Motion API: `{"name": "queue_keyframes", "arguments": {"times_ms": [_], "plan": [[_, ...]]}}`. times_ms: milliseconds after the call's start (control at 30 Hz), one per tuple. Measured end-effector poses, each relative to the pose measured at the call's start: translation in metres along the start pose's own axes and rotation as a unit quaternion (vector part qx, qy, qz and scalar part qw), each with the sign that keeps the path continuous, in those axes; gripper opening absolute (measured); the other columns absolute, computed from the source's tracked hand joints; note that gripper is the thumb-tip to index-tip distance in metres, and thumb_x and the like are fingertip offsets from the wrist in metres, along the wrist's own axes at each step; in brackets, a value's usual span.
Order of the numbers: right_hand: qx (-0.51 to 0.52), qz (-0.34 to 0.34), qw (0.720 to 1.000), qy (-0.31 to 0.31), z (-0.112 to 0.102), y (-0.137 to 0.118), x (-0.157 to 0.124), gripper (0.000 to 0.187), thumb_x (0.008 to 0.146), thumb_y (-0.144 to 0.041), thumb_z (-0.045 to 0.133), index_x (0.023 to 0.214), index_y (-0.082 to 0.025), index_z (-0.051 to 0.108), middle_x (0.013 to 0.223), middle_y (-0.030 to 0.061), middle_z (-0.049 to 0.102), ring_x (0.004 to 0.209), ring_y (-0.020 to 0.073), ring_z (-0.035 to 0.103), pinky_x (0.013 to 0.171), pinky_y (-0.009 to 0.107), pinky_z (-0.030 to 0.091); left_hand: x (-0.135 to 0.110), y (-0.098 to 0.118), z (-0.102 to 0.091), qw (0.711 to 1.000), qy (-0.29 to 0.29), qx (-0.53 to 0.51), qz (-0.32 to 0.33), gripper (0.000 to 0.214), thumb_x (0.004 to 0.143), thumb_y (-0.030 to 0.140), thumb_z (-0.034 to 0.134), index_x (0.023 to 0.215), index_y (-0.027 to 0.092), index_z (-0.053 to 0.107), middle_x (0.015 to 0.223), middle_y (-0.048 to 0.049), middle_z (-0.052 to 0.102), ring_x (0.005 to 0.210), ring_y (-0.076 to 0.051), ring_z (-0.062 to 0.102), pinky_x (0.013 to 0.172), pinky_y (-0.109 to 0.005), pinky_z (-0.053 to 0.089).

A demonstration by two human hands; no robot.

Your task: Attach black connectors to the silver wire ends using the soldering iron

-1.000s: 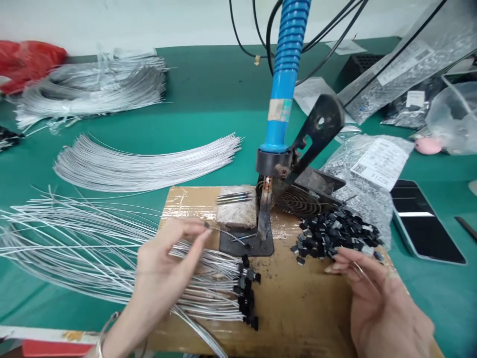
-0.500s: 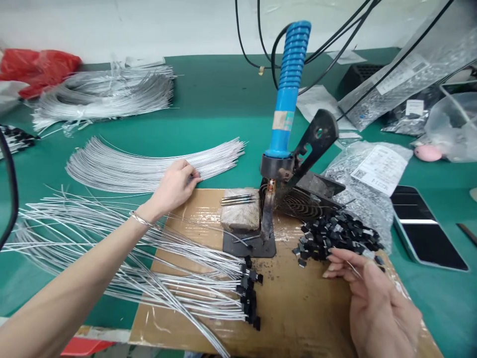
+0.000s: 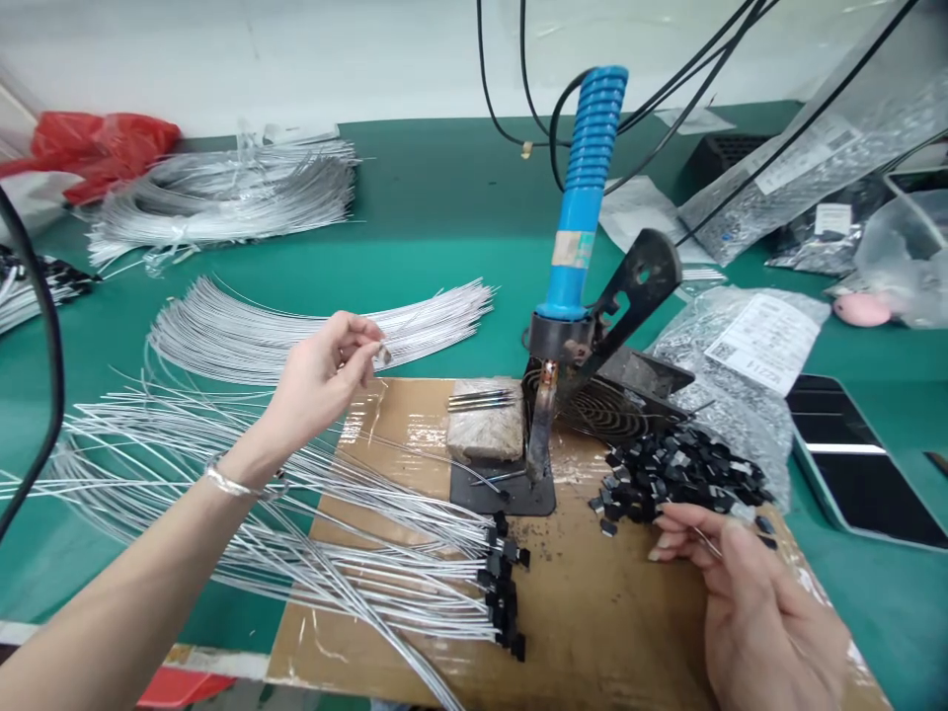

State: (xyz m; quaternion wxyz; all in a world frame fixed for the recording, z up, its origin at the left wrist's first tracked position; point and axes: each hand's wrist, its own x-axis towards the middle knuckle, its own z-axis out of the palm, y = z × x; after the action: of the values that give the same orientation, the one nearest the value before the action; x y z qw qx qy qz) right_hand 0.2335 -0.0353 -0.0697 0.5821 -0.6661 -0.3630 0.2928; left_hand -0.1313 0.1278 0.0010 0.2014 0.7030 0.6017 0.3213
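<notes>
Left hand (image 3: 326, 370) pinches thin silver wires (image 3: 311, 331) on the green counter (image 3: 444, 217); right hand (image 3: 748, 602), fingers loosely curled, touches small black plastic parts (image 3: 677, 474).

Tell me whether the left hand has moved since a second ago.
Yes. The left hand went from over the cardboard, near the soldering iron, up and left to the fan of wires behind it.

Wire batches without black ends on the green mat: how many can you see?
2. One fanned batch lies just beyond the left hand; one tied coil sits further back beside the red bag. More may lie out of frame.
</notes>
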Motion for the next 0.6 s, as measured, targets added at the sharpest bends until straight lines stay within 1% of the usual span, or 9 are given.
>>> {"name": "queue_keyframes", "arguments": {"times_ms": [67, 167, 267, 333, 400, 433, 467, 533, 600], "plan": [[0.043, 0.043, 0.998, -0.004, 0.001, -0.001, 0.0, 0.033, 0.1, -0.048, 0.068, 0.095, -0.018, 0.082, 0.095, 0.0064, 0.08, 0.076, 0.0183, 0.069, 0.075, 0.032, 0.054, -0.01, 0.012, -0.006, 1.0, 0.005, -0.01, -0.015, 0.02, 0.1, 0.036, 0.064, 0.112, 0.02, 0.068, 0.08, -0.0037, 0.076, 0.064, -0.018, 0.065, 0.06, -0.03, 0.048], [0.109, 0.052, 0.993, 0.0, 0.0, 0.001, 0.001, 0.039, 0.102, -0.05, 0.063, 0.094, -0.017, 0.082, 0.095, 0.0067, 0.08, 0.077, 0.0191, 0.069, 0.072, 0.033, 0.054, -0.028, 0.028, -0.021, 0.999, 0.024, -0.004, -0.033, 0.017, 0.092, 0.039, 0.073, 0.092, 0.022, 0.076, 0.077, -0.004, 0.076, 0.068, -0.019, 0.067, 0.063, -0.03, 0.05], [0.111, 0.04, 0.993, -0.004, -0.004, 0.003, 0.0, 0.051, 0.108, -0.054, 0.049, 0.095, -0.018, 0.082, 0.088, 0.0073, 0.079, 0.071, 0.0197, 0.068, 0.07, 0.035, 0.054, -0.047, 0.036, -0.035, 0.995, -0.079, -0.013, -0.057, 0.019, 0.087, 0.041, 0.078, 0.076, 0.026, 0.078, 0.067, -0.0014, 0.073, 0.055, -0.017, 0.059, 0.05, -0.027, 0.042], [0.059, -0.019, 0.998, -0.019, -0.006, 0.004, -0.008, 0.053, 0.11, -0.052, 0.043, 0.1, -0.019, 0.082, 0.083, 0.007, 0.078, 0.069, 0.0209, 0.068, 0.069, 0.037, 0.054, -0.061, 0.04, -0.037, 0.972, -0.208, -0.058, -0.092, 0.018, 0.088, 0.039, 0.077, 0.075, 0.027, 0.078, 0.061, -0.0005, 0.069, 0.052, -0.017, 0.056, 0.048, -0.027, 0.042], [-0.019, -0.135, 0.988, -0.074, -0.004, 0.002, -0.026, 0.048, 0.111, -0.048, 0.043, 0.114, -0.021, 0.082, 0.082, 0.0063, 0.076, 0.07, 0.0232, 0.07, 0.066, 0.037, 0.055, -0.076, 0.044, -0.031, 0.947, -0.284, -0.103, -0.112, 0.019, 0.091, 0.037, 0.075, 0.075, 0.027, 0.077, 0.061, -0.0012, 0.067, 0.053, -0.017, 0.055, 0.049, -0.026, 0.042], [-0.053, -0.214, 0.97, -0.099, -0.001, 0.0, -0.037, 0.044, 0.11, -0.046, 0.045, 0.122, -0.023, 0.081, 0.079, 0.0042, 0.075, 0.067, 0.0219, 0.07, 0.064, 0.035, 0.055, -0.082, 0.047, -0.026, 0.941, -0.294, -0.117, -0.117, 0.02, 0.093, 0.038, 0.073, 0.076, 0.027, 0.077, 0.062, -0.0015, 0.067, 0.054, -0.017, 0.054, 0.049, -0.026, 0.042], [-0.095, -0.235, 0.96, -0.116, 0.004, -0.002, -0.05, 0.042, 0.109, -0.042, 0.047, 0.134, -0.025, 0.076, 0.086, 0.0048, 0.076, 0.076, 0.0228, 0.073, 0.067, 0.034, 0.054, -0.089, 0.05, -0.019, 0.938, -0.297, -0.13, -0.122, 0.022, 0.094, 0.039, 0.071, 0.077, 0.026, 0.076, 0.063, -0.0018, 0.066, 0.054, -0.017, 0.053, 0.049, -0.025, 0.041], [-0.148, -0.239, 0.953, -0.116, 0.015, -0.006, -0.075, 0.045, 0.111, -0.039, 0.042, 0.149, -0.027, 0.064, 0.099, 0.0056, 0.077, 0.084, 0.0231, 0.073, 0.077, 0.036, 0.054, -0.098, 0.055, -0.005, 0.934, -0.297, -0.149, -0.13, 0.024, 0.095, 0.04, 0.068, 0.078, 0.025, 0.075, 0.061, -0.0001, 0.061, 0.053, -0.015, 0.049, 0.047, -0.024, 0.038], [-0.162, -0.241, 0.947, -0.137, 0.027, -0.007, -0.092, 0.054, 0.11, -0.051, 0.04, 0.156, -0.028, 0.056, 0.109, 0.0076, 0.078, 0.083, 0.0246, 0.071, 0.078, 0.037, 0.055, -0.104, 0.062, 0.006, 0.932, -0.301, -0.158, -0.129, 0.023, 0.095, 0.04, 0.068, 0.078, 0.025, 0.074, 0.059, 0.0015, 0.057, 0.051, -0.014, 0.046, 0.046, -0.023, 0.037]]}}
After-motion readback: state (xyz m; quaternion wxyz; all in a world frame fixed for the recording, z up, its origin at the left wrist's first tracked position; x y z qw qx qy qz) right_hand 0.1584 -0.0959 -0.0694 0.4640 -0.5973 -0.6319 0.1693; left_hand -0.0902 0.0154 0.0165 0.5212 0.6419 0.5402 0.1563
